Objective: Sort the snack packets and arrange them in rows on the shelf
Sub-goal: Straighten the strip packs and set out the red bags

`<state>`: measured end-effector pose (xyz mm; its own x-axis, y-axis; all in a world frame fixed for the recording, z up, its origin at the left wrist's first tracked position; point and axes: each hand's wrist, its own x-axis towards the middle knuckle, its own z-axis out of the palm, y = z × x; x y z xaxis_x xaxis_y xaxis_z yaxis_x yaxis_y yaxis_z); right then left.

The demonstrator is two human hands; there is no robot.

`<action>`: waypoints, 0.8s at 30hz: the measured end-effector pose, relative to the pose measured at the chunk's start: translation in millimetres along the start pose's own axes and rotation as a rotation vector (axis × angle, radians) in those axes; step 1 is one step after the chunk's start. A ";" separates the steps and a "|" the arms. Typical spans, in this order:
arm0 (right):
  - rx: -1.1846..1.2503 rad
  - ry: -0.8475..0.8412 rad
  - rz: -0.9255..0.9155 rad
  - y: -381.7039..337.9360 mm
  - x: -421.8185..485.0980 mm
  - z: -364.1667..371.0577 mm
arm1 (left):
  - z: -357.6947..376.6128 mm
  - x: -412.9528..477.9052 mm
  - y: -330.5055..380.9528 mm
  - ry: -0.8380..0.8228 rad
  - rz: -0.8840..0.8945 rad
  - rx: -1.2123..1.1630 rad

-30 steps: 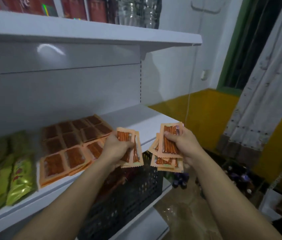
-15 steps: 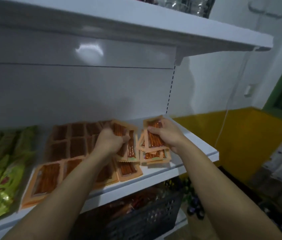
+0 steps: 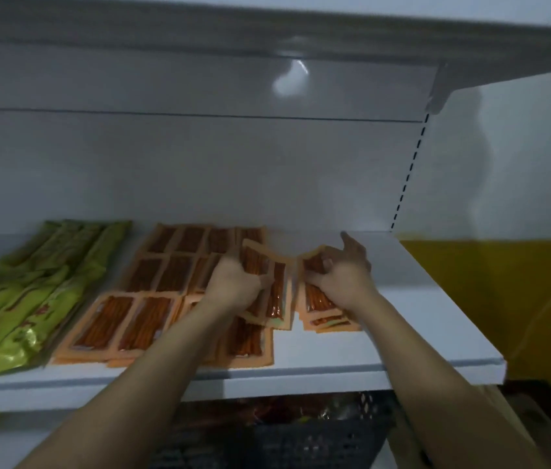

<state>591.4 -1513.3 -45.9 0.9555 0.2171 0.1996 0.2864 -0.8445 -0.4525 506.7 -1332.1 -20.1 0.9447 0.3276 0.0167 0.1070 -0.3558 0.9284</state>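
White shelf (image 3: 419,316): green packets (image 3: 30,299) left, orange rows (image 3: 152,299) centre, looking settled. Now left hand (image 3: 233,286) grips pair of packets (image 3: 272,286), right hand (image 3: 341,275) clutches stack (image 3: 321,304). Both unplaced, job unfinished by my reckoning.

Bare shelf (image 3: 429,319) lies right of the orange packets (image 3: 152,299) — green packets (image 3: 30,289) (far left) crowd the other end.

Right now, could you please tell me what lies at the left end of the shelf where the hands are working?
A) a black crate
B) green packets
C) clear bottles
B: green packets lie at the left end of the shelf, next to the rows of orange packets.
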 end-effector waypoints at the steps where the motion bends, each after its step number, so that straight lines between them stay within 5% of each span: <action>1: 0.021 0.099 -0.018 -1.6 -2.3 -0.8 | -0.7 -1.7 0.6 0.014 0.000 0.006; 3: 0.205 0.191 -0.012 -8.2 -5.8 -4.2 | -5.7 -7.2 1.5 0.046 -0.010 0.024; 6: 0.672 0.071 0.030 -27.7 -15.9 -15.0 | -23.4 -17.1 -0.5 0.126 -0.053 0.033; 9: 0.779 -0.042 -0.077 -46.7 -29.3 -14.3 | -48.6 -29.3 -4.7 0.224 -0.089 0.012; 13: 0.909 -0.438 -0.055 -70.8 -38.9 0.3 | -79.9 -43.9 -14.1 0.240 -0.114 0.038; 16: 0.875 -0.576 -0.049 -84.4 -41.6 12.3 | -89.4 -49.7 -21.5 0.196 -0.098 0.132; 20: 0.715 -0.357 0.025 -93.6 -50.0 32.8 | -83.3 -49.7 -31.8 0.136 -0.019 0.326; 24: 0.135 -0.073 0.022 -93.0 -61.4 48.3 | -76.3 -49.3 -42.4 0.154 0.153 0.516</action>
<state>509.5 -1424.5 -58.0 0.9628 0.2383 0.1269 0.2675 -0.7771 -0.5698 432.0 -1266.5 -32.0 0.9091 0.3494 0.2269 0.1472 -0.7790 0.6095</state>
